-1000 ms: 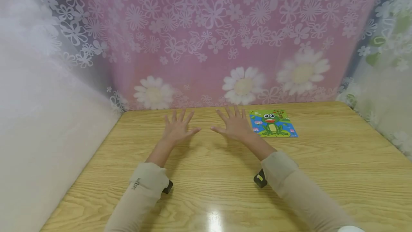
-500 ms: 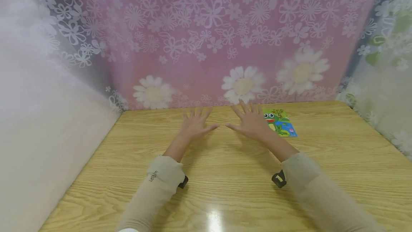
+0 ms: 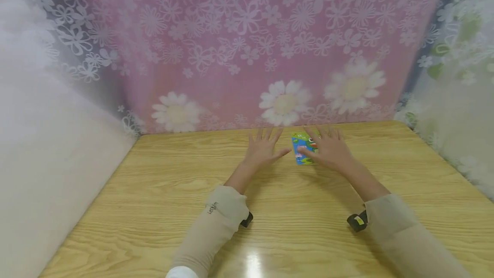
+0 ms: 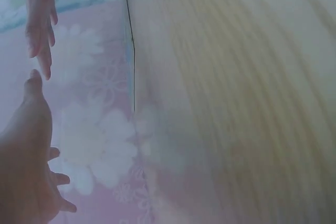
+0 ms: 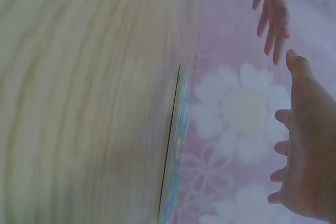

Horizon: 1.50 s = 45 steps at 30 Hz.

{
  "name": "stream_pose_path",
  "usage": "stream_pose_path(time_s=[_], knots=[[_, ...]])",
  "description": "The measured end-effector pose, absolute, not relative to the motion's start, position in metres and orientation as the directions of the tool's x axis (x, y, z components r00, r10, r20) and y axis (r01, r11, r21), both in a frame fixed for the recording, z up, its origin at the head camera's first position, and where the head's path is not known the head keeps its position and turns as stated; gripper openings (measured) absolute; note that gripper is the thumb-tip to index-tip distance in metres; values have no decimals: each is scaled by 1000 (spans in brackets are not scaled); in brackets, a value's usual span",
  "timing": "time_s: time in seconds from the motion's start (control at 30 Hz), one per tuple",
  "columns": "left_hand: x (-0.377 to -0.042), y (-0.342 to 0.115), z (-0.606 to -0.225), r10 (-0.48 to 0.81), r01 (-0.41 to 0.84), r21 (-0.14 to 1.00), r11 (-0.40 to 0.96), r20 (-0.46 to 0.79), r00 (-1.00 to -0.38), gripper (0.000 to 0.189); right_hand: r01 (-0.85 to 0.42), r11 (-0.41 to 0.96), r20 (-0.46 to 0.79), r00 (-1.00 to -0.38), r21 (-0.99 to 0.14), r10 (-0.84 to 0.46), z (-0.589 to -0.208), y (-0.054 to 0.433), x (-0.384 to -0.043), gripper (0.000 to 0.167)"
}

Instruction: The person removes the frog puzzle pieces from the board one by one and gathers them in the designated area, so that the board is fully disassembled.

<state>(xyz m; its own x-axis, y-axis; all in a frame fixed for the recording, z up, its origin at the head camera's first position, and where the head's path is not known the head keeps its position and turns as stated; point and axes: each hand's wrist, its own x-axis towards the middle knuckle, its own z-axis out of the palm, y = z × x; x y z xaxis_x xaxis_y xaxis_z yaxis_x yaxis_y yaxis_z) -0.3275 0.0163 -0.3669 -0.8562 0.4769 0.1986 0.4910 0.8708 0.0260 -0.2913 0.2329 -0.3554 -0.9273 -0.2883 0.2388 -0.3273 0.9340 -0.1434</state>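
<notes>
A thin, flat picture board (image 3: 301, 158) with a bright cartoon frog lies near the table's back edge. My right hand (image 3: 331, 151) hangs above it, fingers spread, and hides its right part in the head view. The right wrist view shows the board (image 5: 176, 140) edge-on, with a gap between it and the right hand (image 5: 312, 145). Just left of the board is my left hand (image 3: 262, 151), raised over the table with its fingers spread. The two thumbs point toward each other. Neither hand holds anything.
The wood-grain table (image 3: 185, 209) runs back to a pink flowered curtain (image 3: 231, 55). A pale sheet (image 3: 50, 140) borders the left side, and a flowered one (image 3: 463, 110) the right. Light glares on the front of the table (image 3: 253, 265).
Both hands have swept to the right with fingers spread. The right hand has passed over the picture board, so its left part now shows instead of its right. The head view has shifted slightly.
</notes>
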Motion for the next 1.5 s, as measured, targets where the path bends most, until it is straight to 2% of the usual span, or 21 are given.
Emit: stream_pose_path(time_s=[0.07, 0.23, 0.47, 0.67, 0.77, 0.87, 1.1, 1.5], knots=[[-329, 24, -370, 479, 500, 39, 865, 228, -848, 73, -315, 934, 240, -932, -168, -272, -358, 243, -291, 82], [-332, 40, -379, 475, 536, 175, 826, 298, -828, 71, -318, 920, 265, -930, -229, -255, -365, 267, -290, 79], [-336, 59, -394, 457, 572, 325, 753, 367, -810, 74, -302, 883, 216, -947, -360, -236, -380, 297, -293, 77], [-341, 72, -412, 410, 503, 469, 726, 293, -864, 80, -281, 820, 202, -958, -499, -205, -405, 318, -297, 78], [-344, 75, -421, 394, 458, 505, 731, 235, -888, 82, -267, 805, 187, -963, -530, -196, -417, 324, -298, 79], [-346, 76, -427, 388, 435, 504, 746, 201, -899, 81, -263, 815, 185, -963, -516, -194, -422, 326, -300, 78], [-347, 78, -431, 438, 461, 403, 791, 154, -886, 80, -252, 830, 188, -966, -498, -180, -424, 326, -300, 75], [-347, 78, -433, 469, 472, 306, 827, 88, -879, 84, -273, 867, 227, -955, -418, -191, -430, 326, -302, 73]])
